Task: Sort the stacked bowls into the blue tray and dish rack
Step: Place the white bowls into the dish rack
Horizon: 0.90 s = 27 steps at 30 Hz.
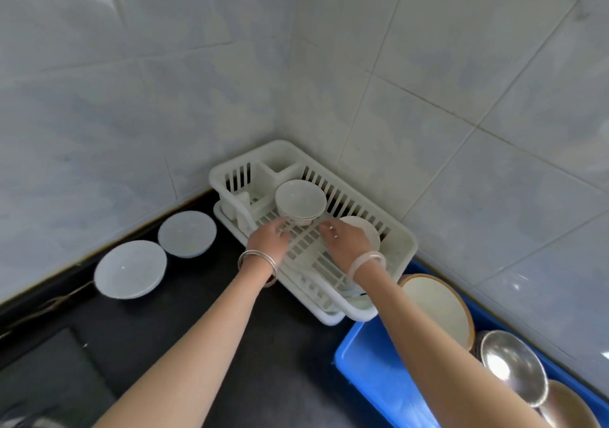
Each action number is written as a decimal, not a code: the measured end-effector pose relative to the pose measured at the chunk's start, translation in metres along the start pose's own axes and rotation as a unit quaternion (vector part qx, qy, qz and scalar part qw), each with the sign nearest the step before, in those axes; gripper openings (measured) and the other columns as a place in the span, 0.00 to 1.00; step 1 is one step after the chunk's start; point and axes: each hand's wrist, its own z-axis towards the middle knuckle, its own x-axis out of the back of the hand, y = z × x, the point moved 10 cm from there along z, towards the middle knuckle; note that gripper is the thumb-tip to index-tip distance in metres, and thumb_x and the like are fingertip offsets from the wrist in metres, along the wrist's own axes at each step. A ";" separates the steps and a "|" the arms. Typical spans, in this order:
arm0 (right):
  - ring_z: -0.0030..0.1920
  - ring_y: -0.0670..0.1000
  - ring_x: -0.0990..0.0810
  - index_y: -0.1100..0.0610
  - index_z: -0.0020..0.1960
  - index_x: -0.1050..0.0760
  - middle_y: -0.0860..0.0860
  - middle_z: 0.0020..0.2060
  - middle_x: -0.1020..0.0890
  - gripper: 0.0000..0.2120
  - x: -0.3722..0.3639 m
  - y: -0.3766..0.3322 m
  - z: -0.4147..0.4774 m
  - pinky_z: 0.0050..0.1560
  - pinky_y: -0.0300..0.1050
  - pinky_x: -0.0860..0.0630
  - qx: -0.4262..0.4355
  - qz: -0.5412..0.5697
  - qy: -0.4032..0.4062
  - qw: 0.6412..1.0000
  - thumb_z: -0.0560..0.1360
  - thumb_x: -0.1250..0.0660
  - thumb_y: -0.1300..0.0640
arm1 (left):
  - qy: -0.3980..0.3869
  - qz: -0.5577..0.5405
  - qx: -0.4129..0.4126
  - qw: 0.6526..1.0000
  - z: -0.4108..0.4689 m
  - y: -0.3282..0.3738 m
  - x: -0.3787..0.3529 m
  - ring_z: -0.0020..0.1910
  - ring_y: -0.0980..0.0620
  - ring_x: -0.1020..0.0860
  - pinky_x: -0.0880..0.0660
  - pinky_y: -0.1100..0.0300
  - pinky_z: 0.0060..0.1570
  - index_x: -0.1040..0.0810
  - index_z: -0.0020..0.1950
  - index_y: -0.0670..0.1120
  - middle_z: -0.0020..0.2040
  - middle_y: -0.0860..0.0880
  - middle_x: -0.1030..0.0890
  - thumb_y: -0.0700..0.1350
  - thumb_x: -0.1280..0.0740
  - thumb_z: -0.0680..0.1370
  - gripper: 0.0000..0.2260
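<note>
Over the rack (400, 246), both hands, left (268, 239) and right (344, 241), reach with fingers loosely spread toward the bowl (300, 201) just beyond their tips, gripping nothing.

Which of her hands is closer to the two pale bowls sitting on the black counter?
Left. The left hand is over the rack's near-left edge, right of the two pale bowls; the right hand is farther right, over the dish rack.

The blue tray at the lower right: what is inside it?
Inside the blue tray a white plate with a brown rim leans on edge, and two metal bowls follow. The right forearm covers part of its floor, so anything lying there cannot be seen.
</note>
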 end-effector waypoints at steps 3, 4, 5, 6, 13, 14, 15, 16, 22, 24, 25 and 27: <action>0.47 0.54 0.21 0.53 0.59 0.26 0.51 0.47 0.19 0.15 -0.038 -0.046 -0.008 0.45 0.44 0.28 0.040 0.031 -0.018 0.999 0.80 0.46 0.49 | 0.066 0.031 0.020 0.997 -0.022 -0.039 0.044 0.65 0.47 0.28 0.31 0.57 0.61 0.32 0.70 0.47 0.68 0.46 0.27 0.43 0.41 0.79 0.18; 0.48 0.54 0.21 0.53 0.60 0.26 0.52 0.48 0.19 0.15 -0.053 -0.059 -0.008 0.44 0.43 0.30 0.052 0.031 -0.028 0.998 0.79 0.46 0.49 | 0.089 0.044 0.029 0.995 -0.029 -0.053 0.059 0.66 0.47 0.28 0.32 0.55 0.63 0.32 0.70 0.47 0.68 0.46 0.27 0.43 0.40 0.79 0.19; 0.49 0.55 0.21 0.53 0.60 0.26 0.53 0.49 0.18 0.15 -0.069 -0.071 -0.007 0.43 0.42 0.31 0.057 0.031 -0.040 0.997 0.79 0.46 0.50 | 0.115 0.058 0.039 0.991 -0.035 -0.068 0.074 0.67 0.46 0.29 0.33 0.54 0.64 0.32 0.70 0.46 0.68 0.45 0.27 0.42 0.40 0.79 0.19; 0.49 0.56 0.21 0.53 0.61 0.27 0.54 0.50 0.19 0.15 -0.086 -0.080 -0.006 0.43 0.43 0.30 0.057 0.032 -0.054 0.996 0.79 0.46 0.50 | 0.140 0.069 0.051 0.986 -0.039 -0.084 0.088 0.67 0.46 0.29 0.33 0.54 0.65 0.32 0.70 0.46 0.68 0.45 0.28 0.42 0.39 0.78 0.19; 0.63 0.56 0.26 0.54 0.71 0.37 0.56 0.64 0.24 0.22 -0.179 -0.099 0.024 0.64 0.48 0.31 0.011 -0.037 -0.113 0.993 0.80 0.47 0.47 | 0.240 0.167 0.139 0.946 -0.056 -0.181 0.167 0.75 0.42 0.45 0.41 0.48 0.71 0.37 0.72 0.46 0.76 0.44 0.41 0.42 0.39 0.78 0.22; 0.64 0.56 0.27 0.55 0.72 0.37 0.56 0.65 0.25 0.23 -0.185 -0.100 0.031 0.65 0.49 0.31 0.007 -0.046 -0.109 0.993 0.80 0.47 0.46 | 0.252 0.178 0.153 0.939 -0.057 -0.191 0.177 0.75 0.40 0.47 0.41 0.47 0.71 0.38 0.73 0.46 0.76 0.43 0.43 0.43 0.39 0.78 0.23; 0.65 0.56 0.28 0.56 0.72 0.38 0.56 0.66 0.26 0.24 -0.192 -0.102 0.038 0.67 0.49 0.33 0.005 -0.060 -0.106 0.992 0.80 0.48 0.46 | 0.261 0.173 0.164 0.935 -0.057 -0.200 0.185 0.75 0.40 0.47 0.41 0.47 0.72 0.39 0.73 0.46 0.76 0.43 0.43 0.43 0.38 0.78 0.24; 0.67 0.57 0.29 0.57 0.73 0.39 0.56 0.68 0.28 0.25 -0.197 -0.103 0.045 0.68 0.49 0.35 0.002 -0.074 -0.105 0.992 0.80 0.48 0.45 | 0.265 0.157 0.173 0.935 -0.056 -0.209 0.191 0.75 0.41 0.46 0.42 0.48 0.72 0.40 0.73 0.46 0.76 0.42 0.44 0.42 0.38 0.78 0.25; 0.66 0.59 0.28 0.57 0.73 0.40 0.58 0.68 0.29 0.25 -0.222 -0.102 0.073 0.64 0.50 0.32 -0.066 -0.011 -0.098 0.993 0.79 0.44 0.47 | 0.282 0.012 0.199 0.938 -0.059 -0.246 0.202 0.70 0.40 0.34 0.36 0.46 0.68 0.44 0.75 0.47 0.72 0.41 0.33 0.38 0.37 0.76 0.29; 0.59 0.60 0.23 0.56 0.71 0.37 0.60 0.62 0.24 0.23 -0.228 -0.101 0.077 0.61 0.54 0.26 -0.083 0.039 -0.095 0.991 0.79 0.42 0.50 | 0.281 -0.027 0.212 0.936 -0.061 -0.256 0.200 0.67 0.38 0.31 0.34 0.46 0.66 0.44 0.75 0.49 0.70 0.42 0.30 0.40 0.37 0.76 0.29; 0.55 0.60 0.21 0.57 0.70 0.36 0.60 0.57 0.21 0.21 -0.233 -0.100 0.077 0.58 0.57 0.24 -0.098 0.090 -0.096 0.986 0.79 0.42 0.53 | 0.281 -0.041 0.212 0.935 -0.061 -0.258 0.198 0.66 0.39 0.30 0.33 0.46 0.65 0.44 0.75 0.50 0.69 0.42 0.29 0.40 0.37 0.76 0.29; 0.46 0.59 0.18 0.59 0.66 0.33 0.59 0.50 0.21 0.17 -0.241 -0.095 0.076 0.50 0.56 0.19 -0.142 0.206 -0.100 0.963 0.78 0.41 0.60 | 0.286 -0.066 0.206 0.934 -0.062 -0.260 0.198 0.65 0.40 0.28 0.32 0.47 0.65 0.42 0.75 0.51 0.67 0.43 0.27 0.40 0.38 0.77 0.28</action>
